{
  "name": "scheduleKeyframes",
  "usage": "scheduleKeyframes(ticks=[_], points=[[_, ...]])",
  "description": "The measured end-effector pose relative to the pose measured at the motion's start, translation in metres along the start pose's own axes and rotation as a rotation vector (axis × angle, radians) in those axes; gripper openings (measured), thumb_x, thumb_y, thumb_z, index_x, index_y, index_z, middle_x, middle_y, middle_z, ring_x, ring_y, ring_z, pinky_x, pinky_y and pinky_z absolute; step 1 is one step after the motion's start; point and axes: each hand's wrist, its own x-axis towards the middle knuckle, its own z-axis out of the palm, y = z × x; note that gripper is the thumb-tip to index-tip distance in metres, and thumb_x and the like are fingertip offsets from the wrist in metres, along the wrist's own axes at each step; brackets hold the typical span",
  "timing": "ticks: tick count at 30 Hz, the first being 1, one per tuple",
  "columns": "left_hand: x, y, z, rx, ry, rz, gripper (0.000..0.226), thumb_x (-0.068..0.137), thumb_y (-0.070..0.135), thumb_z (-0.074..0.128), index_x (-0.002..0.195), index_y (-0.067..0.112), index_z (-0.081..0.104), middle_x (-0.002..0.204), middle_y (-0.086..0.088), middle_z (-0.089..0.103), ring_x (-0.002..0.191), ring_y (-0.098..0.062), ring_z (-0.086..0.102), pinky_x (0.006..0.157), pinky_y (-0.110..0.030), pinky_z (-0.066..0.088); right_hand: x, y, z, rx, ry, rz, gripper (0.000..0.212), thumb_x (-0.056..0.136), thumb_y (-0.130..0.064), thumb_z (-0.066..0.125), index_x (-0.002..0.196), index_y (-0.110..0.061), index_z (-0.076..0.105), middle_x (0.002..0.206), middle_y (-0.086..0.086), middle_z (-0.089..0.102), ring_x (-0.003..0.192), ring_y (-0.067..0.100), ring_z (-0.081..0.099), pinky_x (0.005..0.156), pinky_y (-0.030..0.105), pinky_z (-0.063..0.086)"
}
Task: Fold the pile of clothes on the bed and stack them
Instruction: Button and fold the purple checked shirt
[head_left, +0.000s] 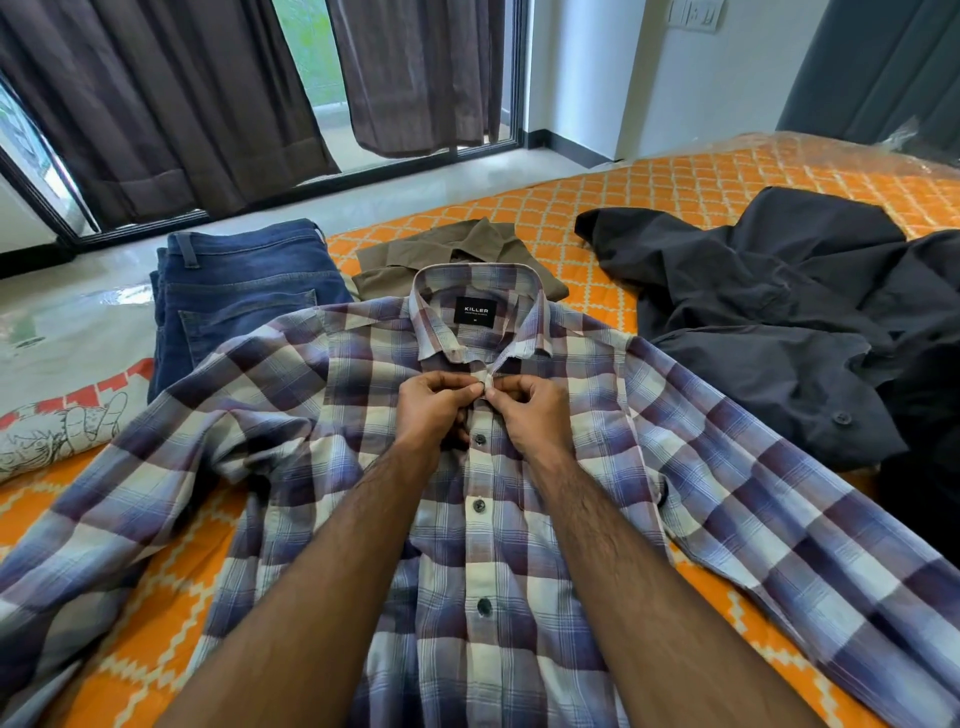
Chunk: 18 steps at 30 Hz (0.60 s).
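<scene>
A blue, purple and cream plaid shirt (291, 426) lies front-up across the orange patterned bed (649, 192), sleeves spread to both sides, collar at the far end. My left hand (434, 410) and my right hand (532, 413) meet just under the collar, each pinching an edge of the shirt's button placket near the top button. Several dark buttons lower down the front are fastened. Folded blue jeans (234, 301) lie at the far left, and a folded olive shirt (415, 260) sits behind the collar. A heap of dark grey clothes (779, 312) lies unfolded at the right.
A white printed cushion or garment (62, 431) lies at the bed's left edge. Beyond the bed are a pale floor, dark curtains (171, 104) and a sliding glass door. Clear plastic wrap covers the bed's far right corner (857, 150).
</scene>
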Motion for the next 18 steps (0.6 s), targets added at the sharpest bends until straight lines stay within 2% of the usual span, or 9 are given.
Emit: scheduleKeyframes(ticks=[3, 4, 6, 8, 12, 15, 18], points=[[0.0, -0.001, 0.001, 0.02, 0.018, 0.021, 0.007, 0.087, 0.007, 0.077, 0.094, 0.004, 0.074, 0.054, 0.0, 0.062, 0.039, -0.01, 0.05, 0.04, -0.026, 0.044, 0.001, 0.0, -0.001, 0.07, -0.018, 0.049, 0.007, 0.09, -0.025, 0.074, 0.085, -0.023, 0.077, 0.079, -0.005, 0.077, 0.078, 0.017, 0.073, 0.081, 0.049, 0.062], [-0.001, -0.002, 0.001, 0.025, 0.016, 0.026, 0.007, 0.087, 0.007, 0.077, 0.094, 0.004, 0.074, 0.054, 0.0, 0.062, 0.039, -0.01, 0.05, 0.04, -0.026, 0.044, 0.002, -0.001, -0.002, 0.1, -0.028, 0.074, 0.008, 0.092, -0.022, 0.072, 0.086, -0.021, 0.077, 0.078, -0.004, 0.077, 0.074, 0.016, 0.071, 0.078, 0.046, 0.063], [-0.001, -0.002, 0.001, 0.015, 0.004, 0.029, 0.009, 0.087, 0.007, 0.077, 0.095, 0.003, 0.075, 0.055, -0.002, 0.061, 0.039, -0.011, 0.049, 0.039, -0.026, 0.045, 0.003, -0.003, -0.006, 0.14, -0.051, 0.098, 0.005, 0.091, -0.018, 0.074, 0.09, -0.015, 0.078, 0.08, 0.0, 0.077, 0.072, 0.01, 0.069, 0.068, 0.032, 0.059], [-0.002, -0.003, 0.0, 0.007, -0.014, 0.03, 0.01, 0.087, 0.007, 0.077, 0.096, 0.003, 0.075, 0.055, -0.003, 0.059, 0.039, -0.012, 0.049, 0.039, -0.025, 0.045, 0.004, -0.005, -0.009, 0.16, -0.065, 0.1, 0.01, 0.087, -0.017, 0.08, 0.092, -0.009, 0.078, 0.081, 0.003, 0.077, 0.068, 0.008, 0.068, 0.064, 0.024, 0.055], [-0.002, -0.003, -0.004, -0.003, -0.053, 0.039, 0.01, 0.091, 0.01, 0.074, 0.098, 0.004, 0.075, 0.054, -0.005, 0.055, 0.038, -0.015, 0.048, 0.04, -0.025, 0.046, 0.005, -0.006, -0.009, 0.151, -0.077, 0.119, 0.015, 0.081, -0.022, 0.086, 0.086, -0.01, 0.077, 0.077, 0.001, 0.077, 0.065, 0.006, 0.068, 0.064, 0.024, 0.056], [-0.003, -0.004, -0.008, -0.034, -0.102, 0.045, 0.015, 0.091, 0.018, 0.075, 0.098, 0.005, 0.075, 0.059, -0.007, 0.059, 0.042, -0.016, 0.052, 0.044, -0.027, 0.048, 0.005, -0.006, -0.008, 0.126, -0.065, 0.11, 0.017, 0.082, -0.025, 0.085, 0.085, -0.011, 0.077, 0.077, 0.001, 0.077, 0.067, 0.008, 0.068, 0.066, 0.026, 0.056], [-0.006, -0.002, -0.01, -0.038, -0.143, 0.063, 0.015, 0.087, 0.012, 0.078, 0.099, 0.004, 0.075, 0.068, -0.012, 0.064, 0.046, -0.015, 0.054, 0.043, -0.028, 0.051, 0.004, -0.006, -0.009, 0.106, -0.083, 0.106, 0.017, 0.084, -0.026, 0.083, 0.088, -0.01, 0.076, 0.079, 0.001, 0.076, 0.069, 0.008, 0.068, 0.065, 0.025, 0.055]])
